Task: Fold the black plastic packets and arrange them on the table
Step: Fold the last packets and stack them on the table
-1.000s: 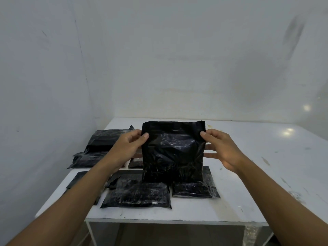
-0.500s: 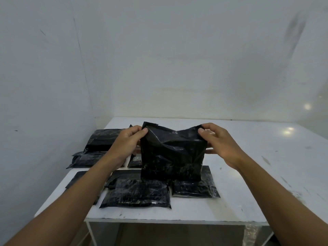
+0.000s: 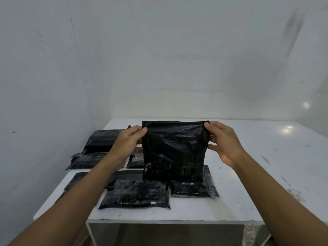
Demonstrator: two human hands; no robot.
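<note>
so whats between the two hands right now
One black packet, held upright, fills the gap: the left hand pinches its top left corner, the right hand its top right. The head view shows this.

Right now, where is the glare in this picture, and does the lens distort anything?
Head view: bright glare spots on the table at far right and the right wall; dim, soft light; crinkle sheen on the held black packet; wide-angle stretch in the forearms.
</note>
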